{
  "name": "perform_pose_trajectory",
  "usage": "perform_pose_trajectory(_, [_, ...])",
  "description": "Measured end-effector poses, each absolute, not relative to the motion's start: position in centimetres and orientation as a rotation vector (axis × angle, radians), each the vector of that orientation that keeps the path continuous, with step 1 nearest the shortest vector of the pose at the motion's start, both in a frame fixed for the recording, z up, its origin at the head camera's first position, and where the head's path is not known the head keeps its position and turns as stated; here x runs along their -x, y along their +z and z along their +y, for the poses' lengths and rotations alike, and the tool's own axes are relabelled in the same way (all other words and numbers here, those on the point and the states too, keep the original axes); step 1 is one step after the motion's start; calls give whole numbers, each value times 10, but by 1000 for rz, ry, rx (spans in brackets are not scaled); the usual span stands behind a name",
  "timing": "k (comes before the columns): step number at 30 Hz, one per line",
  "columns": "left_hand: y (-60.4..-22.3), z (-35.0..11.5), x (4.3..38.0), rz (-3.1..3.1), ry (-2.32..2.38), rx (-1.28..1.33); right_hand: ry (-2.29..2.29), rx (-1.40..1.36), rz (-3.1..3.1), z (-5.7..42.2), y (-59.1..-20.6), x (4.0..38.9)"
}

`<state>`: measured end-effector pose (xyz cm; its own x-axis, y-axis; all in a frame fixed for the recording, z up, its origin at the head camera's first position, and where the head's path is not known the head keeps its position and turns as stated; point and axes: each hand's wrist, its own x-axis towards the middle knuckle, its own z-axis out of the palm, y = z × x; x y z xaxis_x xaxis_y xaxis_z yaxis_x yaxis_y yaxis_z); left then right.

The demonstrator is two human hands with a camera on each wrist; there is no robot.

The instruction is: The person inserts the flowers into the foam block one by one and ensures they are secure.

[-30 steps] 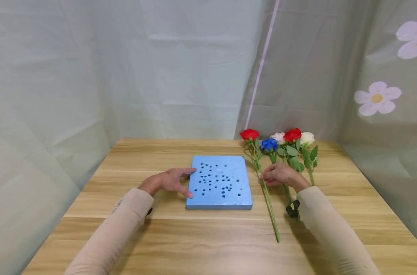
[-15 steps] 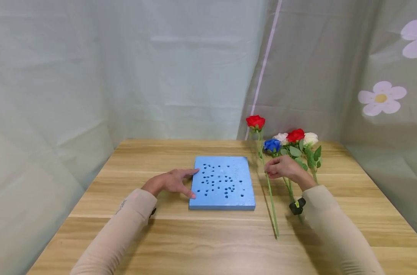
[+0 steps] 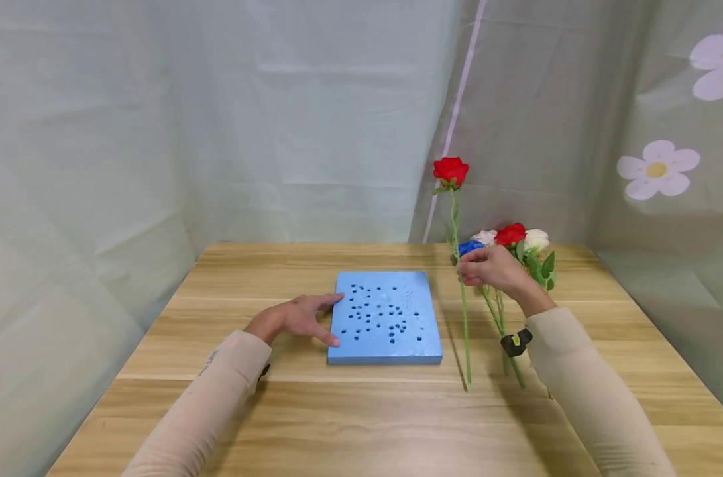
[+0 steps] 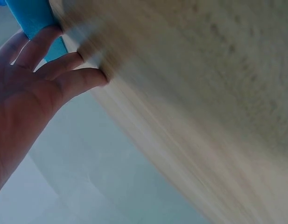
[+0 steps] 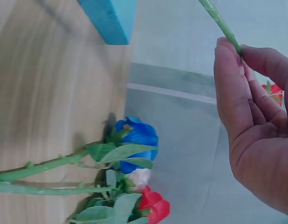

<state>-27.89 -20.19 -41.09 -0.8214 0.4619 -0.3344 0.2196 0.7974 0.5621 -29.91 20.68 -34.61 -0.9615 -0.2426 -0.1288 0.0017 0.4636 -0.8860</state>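
Observation:
A red rose (image 3: 450, 171) stands nearly upright right of the blue foam block (image 3: 385, 321), its long green stem lifted off the table. My right hand (image 3: 494, 270) pinches that stem between thumb and fingertips, also plain in the right wrist view, where the green stem (image 5: 221, 21) rises from the fingertips. At the block's left side rests my left hand (image 3: 298, 317), thumb and forefinger spread along the edge. The left wrist view has the hand's fingers (image 4: 71, 84) extended beside a corner of the block. Several small holes dot the block's top.
Right of the block lie more roses on the wooden table (image 3: 266, 411): a blue one (image 5: 139, 140), another red one (image 3: 510, 233), a white one (image 3: 536, 240) and a pale pink one (image 3: 485, 236). Grey-green curtains (image 3: 313, 132) hang around the table.
My right hand has raised the red rose from lying on the table to nearly upright, its bloom now well above the others. The left hand keeps its place at the block.

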Motion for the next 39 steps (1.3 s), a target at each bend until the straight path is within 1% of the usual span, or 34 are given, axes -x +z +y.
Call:
perform_pose_trajectory(15, [-408,-200,278,2518,728,-512,-1519,252,2634,195,-316,302])
perform_pose_trajectory(28, [-408,-200,277,2517,744,-520,-1598,328,2639,180,-301,305])
perform_pose_trajectory(39, [-409,-201,277,2515,747,-511,-1647,407,2673,161,-298,311])
